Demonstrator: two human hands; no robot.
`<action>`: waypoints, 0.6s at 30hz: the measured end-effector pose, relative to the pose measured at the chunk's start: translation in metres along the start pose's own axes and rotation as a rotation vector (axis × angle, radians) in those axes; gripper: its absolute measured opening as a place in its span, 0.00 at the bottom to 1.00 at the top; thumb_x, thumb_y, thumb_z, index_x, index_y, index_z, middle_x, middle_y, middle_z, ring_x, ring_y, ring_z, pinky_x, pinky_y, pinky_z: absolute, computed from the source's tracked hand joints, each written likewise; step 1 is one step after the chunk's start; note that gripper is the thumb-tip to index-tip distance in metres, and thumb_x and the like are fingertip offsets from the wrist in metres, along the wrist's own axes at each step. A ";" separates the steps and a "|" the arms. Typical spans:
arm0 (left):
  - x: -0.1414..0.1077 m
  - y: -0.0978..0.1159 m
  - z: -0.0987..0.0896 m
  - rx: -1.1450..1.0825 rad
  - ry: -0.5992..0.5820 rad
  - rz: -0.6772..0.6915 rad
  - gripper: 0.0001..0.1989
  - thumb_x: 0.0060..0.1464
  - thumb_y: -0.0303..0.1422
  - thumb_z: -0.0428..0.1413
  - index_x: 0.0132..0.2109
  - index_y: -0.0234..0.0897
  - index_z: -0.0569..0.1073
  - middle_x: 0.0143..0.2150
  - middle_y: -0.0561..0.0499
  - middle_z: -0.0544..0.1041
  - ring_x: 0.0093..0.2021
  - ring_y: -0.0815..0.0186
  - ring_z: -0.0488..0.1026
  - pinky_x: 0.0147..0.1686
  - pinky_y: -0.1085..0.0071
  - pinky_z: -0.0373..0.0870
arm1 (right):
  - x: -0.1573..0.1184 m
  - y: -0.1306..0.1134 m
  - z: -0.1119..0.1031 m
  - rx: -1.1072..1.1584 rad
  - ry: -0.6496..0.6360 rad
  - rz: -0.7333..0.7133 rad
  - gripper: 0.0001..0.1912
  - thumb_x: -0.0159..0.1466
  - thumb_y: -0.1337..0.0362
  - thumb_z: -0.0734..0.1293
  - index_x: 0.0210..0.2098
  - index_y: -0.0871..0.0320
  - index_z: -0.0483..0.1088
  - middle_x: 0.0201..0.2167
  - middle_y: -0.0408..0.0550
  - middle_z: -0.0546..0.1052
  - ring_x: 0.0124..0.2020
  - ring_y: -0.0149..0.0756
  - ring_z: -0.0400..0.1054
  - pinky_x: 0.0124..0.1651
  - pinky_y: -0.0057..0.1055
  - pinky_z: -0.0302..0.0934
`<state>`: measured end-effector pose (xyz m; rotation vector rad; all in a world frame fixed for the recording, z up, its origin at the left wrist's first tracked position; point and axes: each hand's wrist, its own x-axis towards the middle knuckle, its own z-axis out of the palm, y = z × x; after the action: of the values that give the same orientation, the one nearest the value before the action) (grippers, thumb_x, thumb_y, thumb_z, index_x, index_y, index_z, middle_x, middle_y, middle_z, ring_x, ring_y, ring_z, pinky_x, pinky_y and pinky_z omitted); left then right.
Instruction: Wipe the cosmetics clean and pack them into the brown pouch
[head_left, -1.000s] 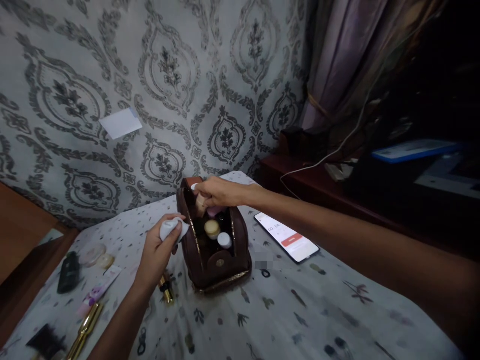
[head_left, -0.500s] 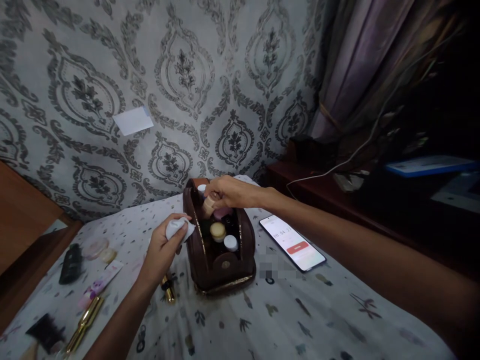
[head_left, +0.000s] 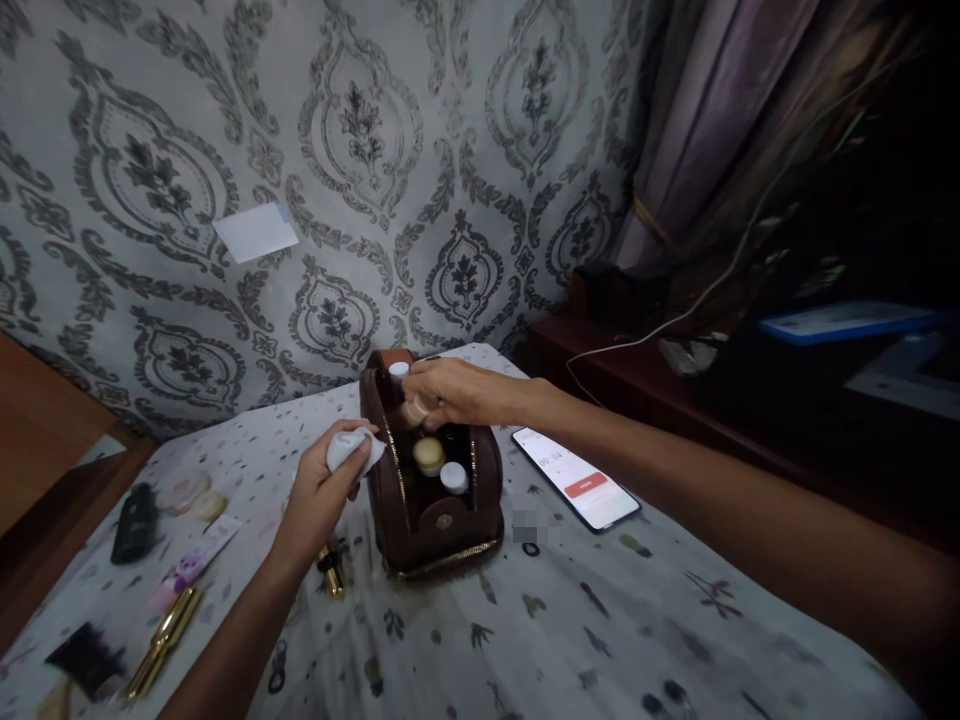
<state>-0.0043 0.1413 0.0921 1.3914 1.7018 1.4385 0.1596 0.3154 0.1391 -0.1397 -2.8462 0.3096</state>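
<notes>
while your right hand (head_left: 457, 390) reaches into the brown zip bag (head_left: 405, 548) on the patterned sheet (head_left: 435, 670), its fingers now hide the pink item that showed before; that grip holds a beige jar (head_left: 415, 411), your left hand (head_left: 319, 495) a crumpled white cloth (head_left: 348, 450).
</notes>
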 end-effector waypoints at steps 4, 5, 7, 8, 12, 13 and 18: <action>-0.001 0.002 0.000 0.015 -0.003 0.005 0.18 0.57 0.47 0.57 0.44 0.36 0.73 0.23 0.59 0.63 0.21 0.72 0.59 0.20 0.76 0.58 | 0.000 0.006 0.000 0.034 -0.005 -0.010 0.09 0.57 0.70 0.72 0.39 0.63 0.73 0.34 0.46 0.73 0.34 0.33 0.66 0.37 0.26 0.55; -0.001 0.002 0.000 0.017 -0.004 0.005 0.18 0.57 0.47 0.56 0.45 0.36 0.73 0.24 0.59 0.63 0.22 0.72 0.59 0.20 0.76 0.58 | 0.001 0.007 -0.001 0.046 -0.006 -0.015 0.09 0.58 0.69 0.71 0.39 0.63 0.74 0.33 0.46 0.73 0.34 0.33 0.67 0.37 0.26 0.55; -0.001 0.002 0.000 0.019 -0.002 0.006 0.18 0.57 0.47 0.56 0.45 0.36 0.73 0.24 0.58 0.64 0.22 0.72 0.59 0.20 0.76 0.59 | 0.001 0.010 0.000 0.060 0.000 -0.019 0.08 0.60 0.68 0.70 0.39 0.63 0.75 0.33 0.46 0.74 0.33 0.32 0.67 0.37 0.26 0.56; -0.001 0.002 -0.001 0.021 -0.001 0.006 0.18 0.57 0.47 0.56 0.45 0.36 0.73 0.25 0.58 0.64 0.23 0.72 0.59 0.20 0.76 0.60 | 0.001 0.011 0.000 0.060 0.004 -0.017 0.08 0.60 0.69 0.70 0.39 0.63 0.75 0.33 0.46 0.74 0.33 0.32 0.67 0.36 0.25 0.56; -0.001 0.002 0.000 0.019 -0.001 0.007 0.18 0.58 0.47 0.56 0.45 0.37 0.73 0.24 0.58 0.63 0.23 0.72 0.59 0.20 0.77 0.60 | 0.000 0.011 0.002 0.043 0.023 0.003 0.10 0.57 0.70 0.71 0.40 0.63 0.76 0.33 0.45 0.75 0.33 0.33 0.68 0.37 0.25 0.56; -0.001 0.002 0.000 0.018 -0.005 0.008 0.18 0.58 0.47 0.56 0.45 0.37 0.73 0.24 0.59 0.63 0.22 0.72 0.59 0.20 0.77 0.59 | 0.000 0.011 0.002 0.044 0.030 0.006 0.11 0.57 0.70 0.71 0.40 0.63 0.76 0.33 0.46 0.76 0.34 0.33 0.68 0.37 0.25 0.57; -0.001 0.002 -0.002 0.016 -0.015 0.017 0.18 0.58 0.46 0.56 0.45 0.37 0.73 0.23 0.59 0.62 0.22 0.73 0.59 0.20 0.77 0.59 | -0.003 0.008 0.000 0.070 0.029 0.049 0.17 0.59 0.67 0.71 0.48 0.63 0.75 0.35 0.47 0.78 0.35 0.34 0.71 0.38 0.26 0.58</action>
<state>-0.0048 0.1398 0.0938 1.4248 1.6993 1.4231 0.1632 0.3230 0.1363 -0.1988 -2.8027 0.4131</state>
